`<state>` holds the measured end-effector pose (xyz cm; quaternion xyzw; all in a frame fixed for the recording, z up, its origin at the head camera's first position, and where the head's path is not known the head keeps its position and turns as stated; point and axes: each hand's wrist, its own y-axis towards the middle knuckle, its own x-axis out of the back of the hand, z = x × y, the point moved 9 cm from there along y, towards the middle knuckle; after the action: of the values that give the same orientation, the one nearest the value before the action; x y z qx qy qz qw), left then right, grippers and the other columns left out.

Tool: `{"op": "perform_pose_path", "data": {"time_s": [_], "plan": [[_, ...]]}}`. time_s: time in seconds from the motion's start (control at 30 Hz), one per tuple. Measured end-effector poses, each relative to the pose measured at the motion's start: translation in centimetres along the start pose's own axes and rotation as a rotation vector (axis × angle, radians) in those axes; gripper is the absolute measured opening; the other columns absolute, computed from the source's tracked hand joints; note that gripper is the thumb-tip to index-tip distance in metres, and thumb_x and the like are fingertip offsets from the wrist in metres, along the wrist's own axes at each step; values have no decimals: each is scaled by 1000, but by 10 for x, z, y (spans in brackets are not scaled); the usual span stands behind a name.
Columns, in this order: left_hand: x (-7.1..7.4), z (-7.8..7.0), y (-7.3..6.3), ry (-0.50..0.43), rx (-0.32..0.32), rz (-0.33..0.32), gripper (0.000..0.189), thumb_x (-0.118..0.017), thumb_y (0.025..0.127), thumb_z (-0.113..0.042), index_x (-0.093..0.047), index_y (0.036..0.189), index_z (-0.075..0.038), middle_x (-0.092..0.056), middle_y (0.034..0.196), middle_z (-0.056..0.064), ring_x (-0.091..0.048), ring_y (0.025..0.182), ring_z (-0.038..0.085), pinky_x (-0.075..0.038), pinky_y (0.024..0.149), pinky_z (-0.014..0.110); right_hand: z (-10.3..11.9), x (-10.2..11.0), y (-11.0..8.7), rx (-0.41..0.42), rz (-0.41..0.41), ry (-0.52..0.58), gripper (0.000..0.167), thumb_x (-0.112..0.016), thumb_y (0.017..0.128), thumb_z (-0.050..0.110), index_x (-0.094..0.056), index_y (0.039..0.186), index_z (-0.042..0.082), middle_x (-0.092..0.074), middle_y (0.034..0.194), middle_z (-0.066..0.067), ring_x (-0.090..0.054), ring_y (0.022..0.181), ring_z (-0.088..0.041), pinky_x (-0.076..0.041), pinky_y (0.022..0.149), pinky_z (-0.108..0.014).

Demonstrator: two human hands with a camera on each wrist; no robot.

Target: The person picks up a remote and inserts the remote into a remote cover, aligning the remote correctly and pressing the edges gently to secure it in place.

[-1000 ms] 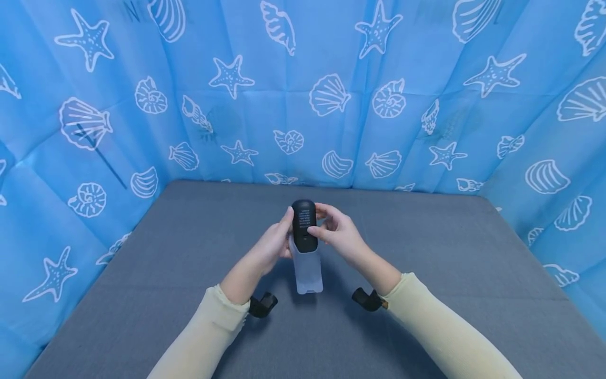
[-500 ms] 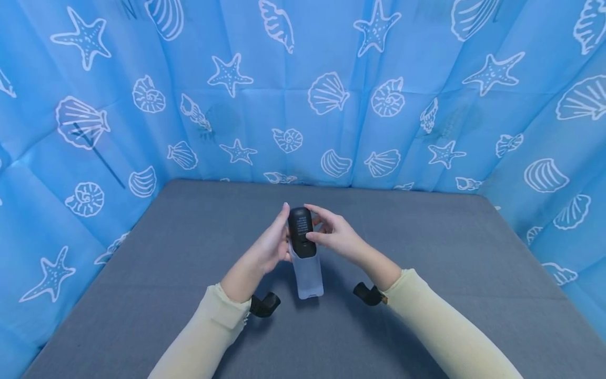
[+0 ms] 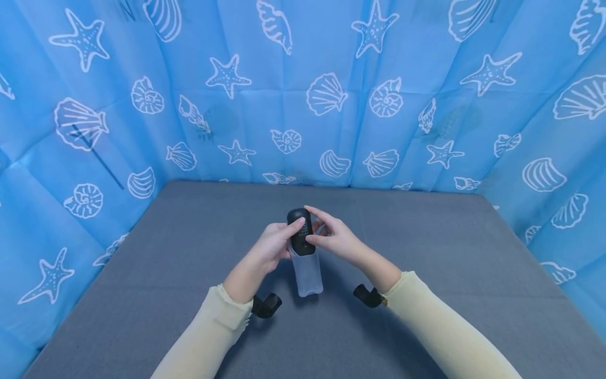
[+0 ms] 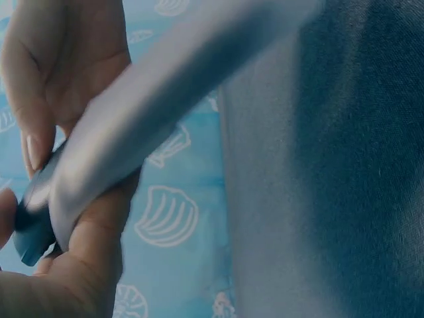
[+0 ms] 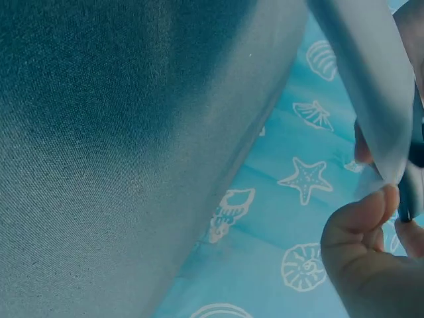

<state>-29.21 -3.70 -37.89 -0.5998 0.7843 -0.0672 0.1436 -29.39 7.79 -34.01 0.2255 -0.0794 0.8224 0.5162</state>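
Note:
A black remote control (image 3: 299,243) with rounded ends and pale printed text sits partly inside a long translucent sleeve (image 3: 307,276), its upper part sticking out. My left hand (image 3: 271,246) grips both from the left, thumb across the remote's face and fingers behind. On the other side my right hand (image 3: 342,239) pinches the remote, index finger at its top corner and thumb on its face. In the left wrist view the sleeve (image 4: 132,126) crosses between the hands, with the remote's dark end (image 4: 34,222) showing. The right wrist view catches the sleeve (image 5: 371,86) above my right thumb.
Under the hands lies a grey cloth-covered table (image 3: 426,252). A blue curtain (image 3: 350,126) with white shells and starfish rises around its back and sides. Black wrist mounts (image 3: 267,305) hang below both cuffs of the pale sleeves.
My left thumb has moved from the remote's side edge onto its face. The remote and sleeve have lowered slightly, and my right hand has shifted a little left with them.

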Motion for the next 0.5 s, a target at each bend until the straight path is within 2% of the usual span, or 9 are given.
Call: {"op": "perform_pose_path", "data": {"time_s": [0.1,0.2,0.27,0.33,0.5], "plan": [[5,-8,-1,19,-67,-55,47,-51,102,-36,-60,119,7,-67,81,3,-57,60,8,-43,55,23,-3,4,-3,-45,-64,28,52,-58,97,9,-40,144,0,-53,101,-14,-49,72,-18,-44,64,-31],[11,-19,-3,34,-136,-114,45,-51,102,-35,-62,116,5,-65,82,3,-52,60,9,-40,56,24,-7,6,-6,-95,-100,81,31,-57,98,12,-52,124,-5,-52,85,-8,-46,65,-16,-42,57,-29],[14,-24,-5,36,-155,-141,43,-51,102,-35,-63,115,4,-64,85,4,-52,62,11,-40,58,25,-9,4,-7,-114,-82,113,22,-54,100,13,-54,110,-7,-49,74,-5,-45,62,-16,-42,56,-30],[15,-25,-6,47,-151,-139,43,-51,102,-35,-63,116,4,-65,88,5,-53,65,11,-40,60,27,-10,1,-7,-121,-50,135,19,-52,101,13,-55,101,-6,-48,68,-4,-45,59,-16,-42,56,-30],[12,-22,-7,92,-145,-96,44,-50,102,-35,-63,115,4,-66,86,4,-51,66,12,-39,62,28,-12,-6,-6,-129,-14,176,18,-46,103,10,-53,94,-4,-47,66,-4,-45,58,-16,-42,56,-29]]}}
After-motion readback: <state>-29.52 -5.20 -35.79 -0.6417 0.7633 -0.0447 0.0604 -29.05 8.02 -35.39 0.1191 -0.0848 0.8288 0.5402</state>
